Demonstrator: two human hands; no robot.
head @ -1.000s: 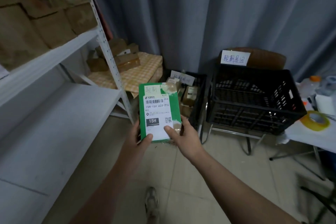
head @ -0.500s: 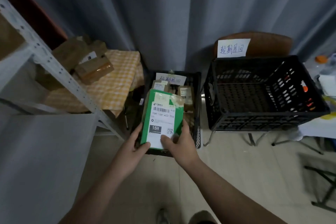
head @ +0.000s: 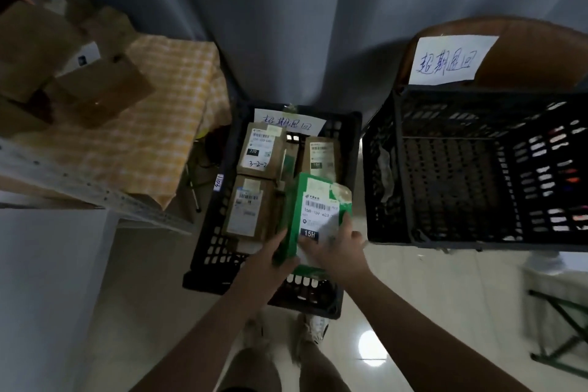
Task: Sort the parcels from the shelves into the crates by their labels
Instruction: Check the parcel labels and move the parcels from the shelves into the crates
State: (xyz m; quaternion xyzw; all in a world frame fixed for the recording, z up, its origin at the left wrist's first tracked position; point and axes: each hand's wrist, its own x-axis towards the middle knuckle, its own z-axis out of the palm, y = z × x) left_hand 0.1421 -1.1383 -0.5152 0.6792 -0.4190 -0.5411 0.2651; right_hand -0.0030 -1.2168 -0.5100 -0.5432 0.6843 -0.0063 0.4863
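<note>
A green parcel (head: 313, 200) with a white shipping label marked 15H is held over the right side of a low black crate (head: 211, 251) on the floor. My left hand (head: 270, 256) grips its lower left edge. My right hand (head: 337, 247) holds its lower right, thumb on the label. Inside the crate lie several brown parcels (head: 259, 149) with white labels, and a handwritten paper sign (head: 288, 122) leans at its far end. A bigger black crate (head: 471, 165) stands raised on the right, with its own handwritten sign (head: 448, 59) behind it.
A white metal shelf (head: 47, 280) fills the left side, its post (head: 79, 181) slanting across. Behind it, brown cardboard boxes (head: 95, 89) sit on a yellow checked cloth (head: 165, 124). Grey curtain hangs at the back. My feet stand just before the low crate on a pale tiled floor.
I have stepped forward and leaned over the low crate. Both hands have carried the green parcel down and forward, from chest height to just above the parcels in the crate.
</note>
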